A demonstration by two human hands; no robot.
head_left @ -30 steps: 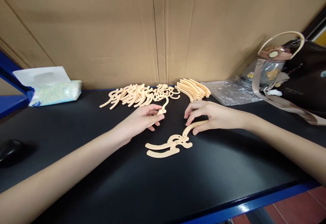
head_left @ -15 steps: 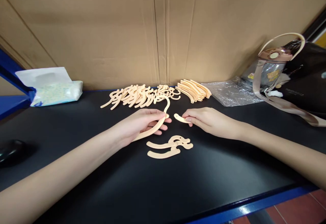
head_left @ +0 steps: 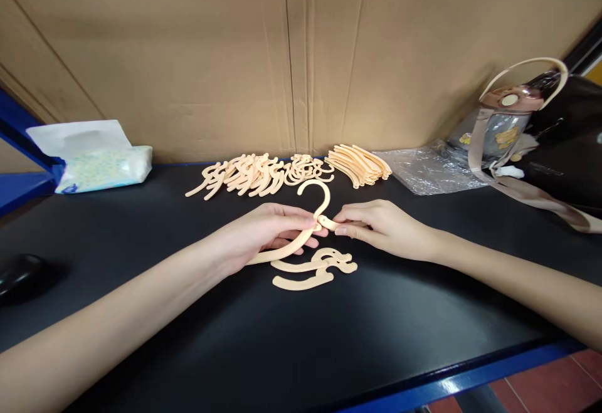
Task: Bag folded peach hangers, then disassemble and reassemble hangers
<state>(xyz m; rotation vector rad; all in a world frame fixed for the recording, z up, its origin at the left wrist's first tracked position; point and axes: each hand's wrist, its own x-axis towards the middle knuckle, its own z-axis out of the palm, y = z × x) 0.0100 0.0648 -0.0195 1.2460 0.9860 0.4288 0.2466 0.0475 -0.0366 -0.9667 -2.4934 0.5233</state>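
My left hand (head_left: 266, 232) is closed on a beige plastic hanger piece with a hook (head_left: 316, 195), holding it just above the black table (head_left: 188, 313). My right hand (head_left: 376, 225) pinches a second beige arm piece (head_left: 328, 222), its end touching the hooked piece at the joint below the hook. Two finished small hangers (head_left: 313, 267) lie stacked on the table right under my hands. At the back lies a row of hooked pieces (head_left: 254, 175) and, to its right, a stack of plain curved arm pieces (head_left: 360, 163).
A pack of tissues (head_left: 94, 159) sits at the back left by a blue shelf frame. Crumpled clear plastic (head_left: 426, 172), a bottle with a strap (head_left: 498, 128) and a black bag (head_left: 564, 150) lie at the back right. A black object (head_left: 21, 272) rests far left. Cardboard lines the rear.
My right hand lifted an arm piece off the table and brought it left to the hooked piece. My left hand raised the hooked piece toward it, and the two now meet.
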